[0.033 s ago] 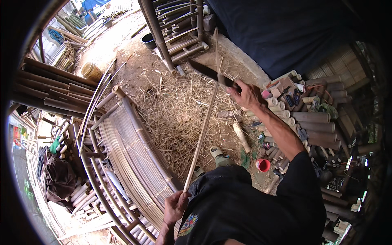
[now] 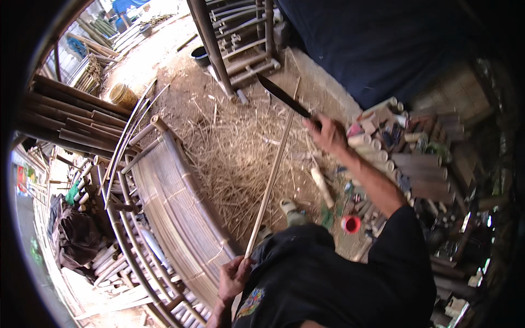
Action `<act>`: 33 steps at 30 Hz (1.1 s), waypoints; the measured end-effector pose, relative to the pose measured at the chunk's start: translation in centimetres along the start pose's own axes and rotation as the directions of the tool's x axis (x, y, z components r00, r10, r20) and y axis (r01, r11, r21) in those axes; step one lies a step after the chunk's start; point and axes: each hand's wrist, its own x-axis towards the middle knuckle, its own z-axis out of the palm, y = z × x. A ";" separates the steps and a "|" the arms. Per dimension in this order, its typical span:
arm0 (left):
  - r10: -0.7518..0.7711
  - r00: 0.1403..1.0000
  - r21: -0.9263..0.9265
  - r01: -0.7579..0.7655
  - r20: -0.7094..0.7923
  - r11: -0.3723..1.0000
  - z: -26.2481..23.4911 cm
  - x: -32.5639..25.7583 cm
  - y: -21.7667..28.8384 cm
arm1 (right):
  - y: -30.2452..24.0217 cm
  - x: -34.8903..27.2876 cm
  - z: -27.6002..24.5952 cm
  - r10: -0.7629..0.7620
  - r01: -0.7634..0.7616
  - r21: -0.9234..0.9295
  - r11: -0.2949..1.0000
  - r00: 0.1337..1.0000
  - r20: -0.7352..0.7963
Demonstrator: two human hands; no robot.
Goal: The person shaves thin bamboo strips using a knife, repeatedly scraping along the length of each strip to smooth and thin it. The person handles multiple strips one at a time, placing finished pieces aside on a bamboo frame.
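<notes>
In my left hand (image 2: 235, 277), low in the picture beside the black shirt, the near end of a long pale bamboo strip (image 2: 267, 195) is gripped. The strip slants up and away over the ground. My right hand (image 2: 328, 134), to the right of it, is closed round the handle of a machete (image 2: 280, 97). Its dark blade points up and to the left and crosses the strip near its far end; whether the two touch I cannot tell.
Bamboo shavings (image 2: 240, 158) litter the ground ahead. A bamboo bench (image 2: 175, 186) stands on the left. To the right lie stacked bamboo pieces (image 2: 415, 180) and a red cup (image 2: 351, 223). Dark cloth (image 2: 377, 49) hangs at the far right, beside a bamboo rack (image 2: 240, 60).
The far part of the strip that rose past the blade no longer shows; the strip ends just above the blade. My right hand with the machete has shifted slightly; the left hand stays put.
</notes>
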 end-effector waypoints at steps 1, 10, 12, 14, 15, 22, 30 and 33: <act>0.013 1.000 -0.022 -0.013 0.022 1.000 0.4 0.9 0.2 | 0.5 -0.4 0.5 -0.112 0.114 0.067 0.991 0.993 -0.035; -0.118 0.992 -0.023 0.119 0.047 0.993 -2.2 -2.8 -1.2 | 10.5 6.1 -2.6 0.173 -0.134 0.117 0.984 0.875 -0.452; -0.138 0.989 -0.019 0.139 0.047 0.990 -3.3 -2.6 -1.9 | 7.9 5.6 -3.7 0.269 -0.217 0.216 0.952 0.931 -0.246; -0.037 0.997 -0.066 0.042 0.074 0.997 -2.6 -1.4 -0.4 | 1.2 2.9 -2.7 0.315 -0.287 0.566 0.773 0.948 0.051; -0.072 0.991 -0.131 0.088 0.115 0.987 -2.3 -0.1 -0.9 | 1.1 1.7 -0.7 0.218 -0.231 0.695 0.681 0.970 0.108; -0.089 0.984 0.029 0.086 0.154 0.996 0.4 1.6 1.1 | -6.7 -1.1 3.4 0.225 -0.265 0.886 0.380 0.956 0.189; 0.226 0.965 -0.294 -0.179 0.133 0.939 4.9 8.2 5.6 | -10.8 -3.7 4.5 0.034 -0.265 0.860 0.436 0.960 0.279; 0.212 0.977 -0.265 -0.205 -0.001 0.942 5.2 9.3 7.5 | -10.5 -4.8 3.7 -0.168 0.098 0.507 0.857 0.981 0.095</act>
